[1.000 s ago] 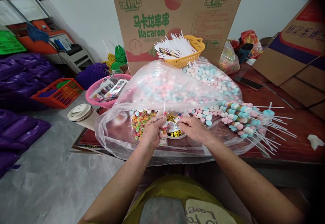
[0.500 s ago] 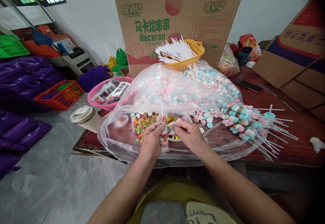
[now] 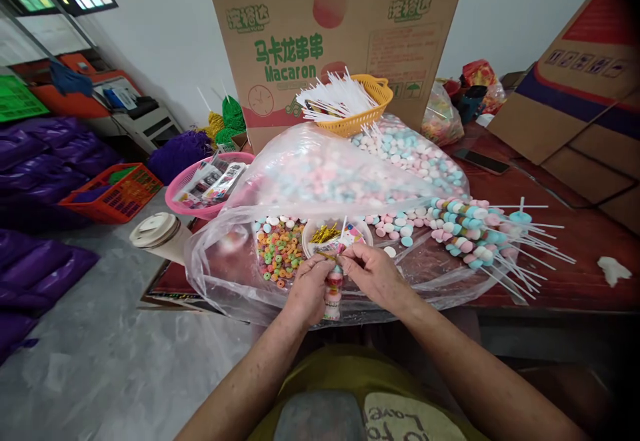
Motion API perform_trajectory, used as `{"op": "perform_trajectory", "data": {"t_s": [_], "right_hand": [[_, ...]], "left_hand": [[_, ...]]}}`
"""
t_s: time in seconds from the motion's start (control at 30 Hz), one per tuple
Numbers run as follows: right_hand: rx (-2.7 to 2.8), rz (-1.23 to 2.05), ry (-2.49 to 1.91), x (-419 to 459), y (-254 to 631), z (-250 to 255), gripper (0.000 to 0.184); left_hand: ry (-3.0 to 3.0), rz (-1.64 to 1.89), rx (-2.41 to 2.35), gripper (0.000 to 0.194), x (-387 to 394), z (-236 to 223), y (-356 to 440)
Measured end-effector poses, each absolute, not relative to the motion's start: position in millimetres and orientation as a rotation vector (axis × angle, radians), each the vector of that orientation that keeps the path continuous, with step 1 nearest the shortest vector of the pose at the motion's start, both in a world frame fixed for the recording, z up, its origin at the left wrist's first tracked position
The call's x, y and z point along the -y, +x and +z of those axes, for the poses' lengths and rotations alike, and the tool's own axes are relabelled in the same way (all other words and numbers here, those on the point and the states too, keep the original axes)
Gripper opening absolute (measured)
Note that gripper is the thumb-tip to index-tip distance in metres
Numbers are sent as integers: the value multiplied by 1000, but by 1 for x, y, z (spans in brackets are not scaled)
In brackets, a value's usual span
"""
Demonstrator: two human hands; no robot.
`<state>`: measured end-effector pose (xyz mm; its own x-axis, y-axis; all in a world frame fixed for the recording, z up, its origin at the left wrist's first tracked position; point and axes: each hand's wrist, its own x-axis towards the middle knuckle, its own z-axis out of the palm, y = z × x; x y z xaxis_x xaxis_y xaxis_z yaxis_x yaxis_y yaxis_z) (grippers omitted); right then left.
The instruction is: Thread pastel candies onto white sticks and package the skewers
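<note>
A candy skewer in a clear printed bag (image 3: 333,297) hangs upright between my hands, its white stick poking up above the bag's neck. My left hand (image 3: 311,289) is closed at the gathered neck. My right hand (image 3: 374,271) pinches there too, from the other side. A thin gold twist tie (image 3: 327,255) lies across the neck at the fingertips; its ends are partly hidden by the fingers. Just beyond, a white bowl (image 3: 367,235) holds more gold twist ties (image 3: 325,233) and a printed packet. Left of the bowl lie colourful candy rings (image 3: 280,252).
A big clear bag of pastel marshmallows (image 3: 320,167) fills the middle, with a yellow basket of white sticks (image 3: 373,104) on it. Finished-looking marshmallow skewers (image 3: 463,231) lie at right. A pink basket (image 3: 175,184) and a paper cup (image 3: 160,237) stand at left; a carton (image 3: 350,27) rises behind.
My right hand has brought a gold twist tie from over the bowl to the bag's neck. Both hands and the bagged skewer have come lower and closer to me, uncovering the bowl.
</note>
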<state>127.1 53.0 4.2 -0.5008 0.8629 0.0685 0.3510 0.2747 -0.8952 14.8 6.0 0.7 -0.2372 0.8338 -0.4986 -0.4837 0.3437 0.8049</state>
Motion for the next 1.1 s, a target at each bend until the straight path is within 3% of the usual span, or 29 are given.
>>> {"op": "perform_trajectory", "data": {"t_s": [0.3, 0.5, 0.6, 0.7, 0.83, 0.97, 1.03, 1.1], "right_hand": [[1903, 1177, -1140, -47, 134, -11, 17], [2317, 663, -433, -44, 149, 15, 21], [2349, 853, -179, -48, 152, 28, 18], [2313, 911, -402, -48, 147, 22, 23], [2220, 433, -809, -40, 135, 0, 27], [2293, 39, -718, -40, 140, 6, 26], [2274, -137, -677, -41, 151, 20, 27], [2222, -300, -679, -38, 163, 31, 26]], "left_hand": [[545, 1467, -1208, 37, 5, -24, 12], [457, 956, -742, 34, 4, -4, -13], [469, 932, -621, 42, 7, 1, -15], [401, 1087, -622, 55, 6, -2, -7], [215, 1416, -786, 56, 2, -8, 6], [334, 1559, -1000, 58, 7, -7, 20], [445, 1517, -1116, 60, 13, -4, 26], [453, 1237, -1084, 62, 15, 3, 28]]}}
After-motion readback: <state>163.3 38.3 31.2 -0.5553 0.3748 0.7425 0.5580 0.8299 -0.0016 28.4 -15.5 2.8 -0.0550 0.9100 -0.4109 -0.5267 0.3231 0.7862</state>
